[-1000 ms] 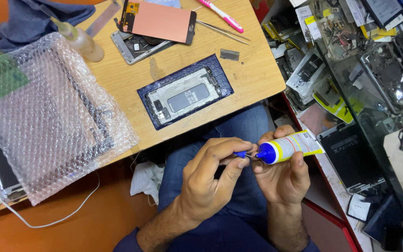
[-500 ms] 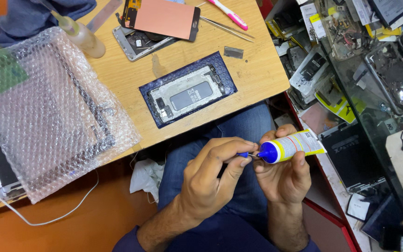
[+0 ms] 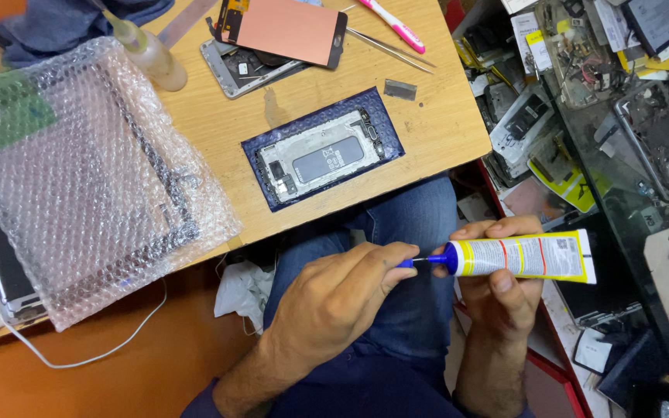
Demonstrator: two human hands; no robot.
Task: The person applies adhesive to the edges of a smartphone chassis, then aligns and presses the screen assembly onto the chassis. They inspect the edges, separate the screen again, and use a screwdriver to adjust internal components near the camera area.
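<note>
My right hand grips a yellow and white glue tube with a blue neck, held level over my lap. My left hand pinches the small blue cap at the tube's thin nozzle tip. Both hands hover below the wooden table's front edge, above my blue jeans. On the table lies an opened phone frame on a dark blue mat, its inner parts facing up.
A bubble-wrapped flat item covers the table's left. A copper-coloured screen panel, another phone body, tweezers, a pink tool and a small bottle lie at the back. Cluttered phone parts fill the glass counter on the right.
The view has shifted slightly; the tube now sits a little lower in frame. My left fingers stay at the tube's nozzle tip throughout.
</note>
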